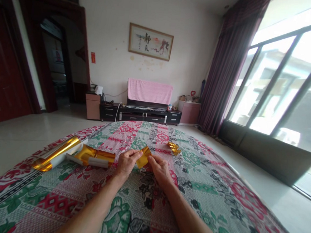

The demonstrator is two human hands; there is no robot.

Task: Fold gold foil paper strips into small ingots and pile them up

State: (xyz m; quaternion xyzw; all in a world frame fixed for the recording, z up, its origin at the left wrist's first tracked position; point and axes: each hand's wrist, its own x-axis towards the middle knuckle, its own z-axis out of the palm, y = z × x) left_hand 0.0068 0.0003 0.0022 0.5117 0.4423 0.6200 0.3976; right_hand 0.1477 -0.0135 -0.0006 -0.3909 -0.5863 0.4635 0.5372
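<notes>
I should keep the gold foil square point(143, 157) evenly taut, pinched by its edges between my left hand point(127, 161) and right hand point(160, 168), thumbs on top.

On the left of the surface point(206, 192), the gold foil roll point(58, 153) and the gold foil sheet point(87, 155) block a low sideways pass from the left hand point(126, 163). Crumpled foil pieces point(173, 148) stand beyond the right hand point(161, 168). The gold foil square point(143, 157) closes the gap between both hands; wide room lies right of the right forearm.
</notes>
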